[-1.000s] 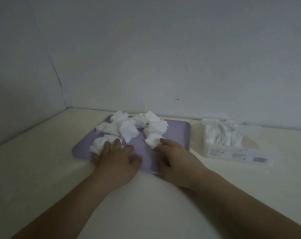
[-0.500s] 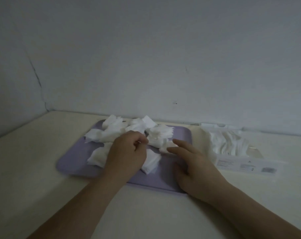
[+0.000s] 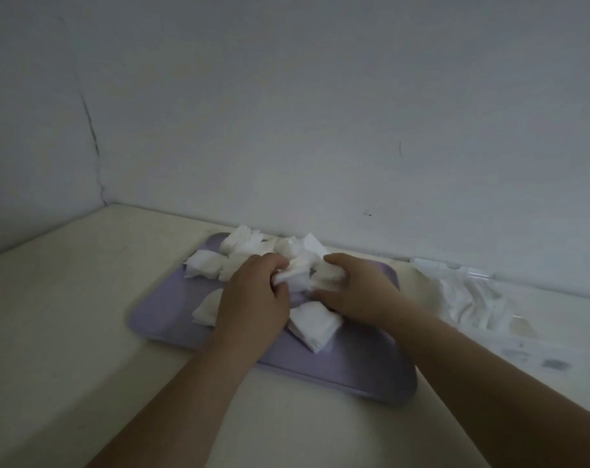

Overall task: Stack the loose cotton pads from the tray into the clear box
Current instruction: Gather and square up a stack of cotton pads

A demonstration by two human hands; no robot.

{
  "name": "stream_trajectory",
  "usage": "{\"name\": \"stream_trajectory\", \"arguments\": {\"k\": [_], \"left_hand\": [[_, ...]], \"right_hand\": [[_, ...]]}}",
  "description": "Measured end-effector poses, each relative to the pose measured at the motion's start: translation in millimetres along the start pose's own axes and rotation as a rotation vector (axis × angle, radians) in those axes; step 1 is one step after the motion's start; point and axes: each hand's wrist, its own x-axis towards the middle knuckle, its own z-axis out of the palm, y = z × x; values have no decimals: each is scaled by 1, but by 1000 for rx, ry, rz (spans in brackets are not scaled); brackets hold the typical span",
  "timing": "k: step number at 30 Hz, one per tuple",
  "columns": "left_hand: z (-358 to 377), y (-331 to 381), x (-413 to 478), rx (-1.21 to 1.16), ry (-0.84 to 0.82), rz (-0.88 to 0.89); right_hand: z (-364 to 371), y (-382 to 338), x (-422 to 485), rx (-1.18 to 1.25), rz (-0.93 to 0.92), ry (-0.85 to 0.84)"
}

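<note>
Fingers (image 3: 280, 265) of the left hand (image 3: 253, 298) are curled and pinch a small bunch of cotton pads (image 3: 297, 275) over the middle of the purple tray (image 3: 165, 319), and the right hand (image 3: 357, 292) closes around the same bunch from the other side, its fingers bent over the pads. Many loose pads are on the tray: a heap along its far edge (image 3: 243, 244), one pad near its front edge (image 3: 314, 327), and another partly hidden under the left hand. The clear box (image 3: 472, 298) stands on the tabletop (image 3: 67, 315) just to the right of the tray and already holds some white pads. I judge the task is in its early or middle part, because most pads wait on the tray.
</note>
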Motion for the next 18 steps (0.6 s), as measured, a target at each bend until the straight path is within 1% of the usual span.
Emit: {"name": "stream_trajectory", "arguments": {"k": [3, 5, 8, 9, 11, 13, 15, 16, 18], "left_hand": [[-3, 5, 0, -30, 55, 12], [-5, 7, 1, -45, 85, 9], [-7, 10, -1, -74, 94, -18], [-8, 11, -2, -83, 94, -37], [-10, 17, -5, -105, 100, -39], [-13, 26, -8, -147, 120, -23], [-15, 37, -10, -238, 143, -61], [-15, 43, -10, -295, 148, -95], [-15, 55, -14, -468, 103, -185]], "right_hand": [[-5, 8, 0, 27, 86, 40], [-11, 15, -1, 196, 116, 101], [-22, 24, -3, 563, 154, 146], [-24, 26, -5, 621, 164, 139], [-25, 30, -11, 642, 169, 158], [-27, 29, -16, 667, 173, 262], [-32, 23, -24, 830, 182, 356], [-36, 20, -28, 937, 201, 357], [-40, 15, -40, 1136, 261, 253]]}}
